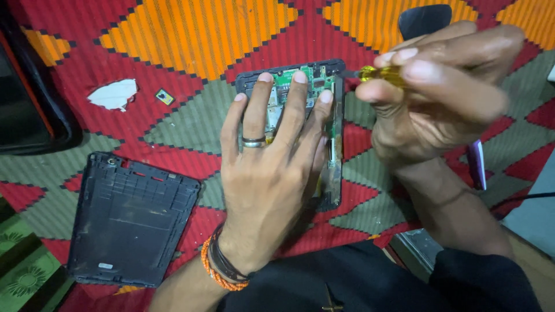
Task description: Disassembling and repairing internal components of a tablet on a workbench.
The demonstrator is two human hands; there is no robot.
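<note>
An opened tablet, its green circuit board exposed, is pressed flat on a red, orange and green patterned cloth by the left hand, fingers spread, gripping nothing. A yellow-handled screwdriver is pinched in the right hand's closed grip at the tablet's upper right edge. The removed black back cover lies well apart, to the left.

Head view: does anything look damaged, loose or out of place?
Yes. The tablet lies opened, circuit board bared, its back cover off to one side. A small loose chip and a torn white scrap sit apart on the patterned cloth.
</note>
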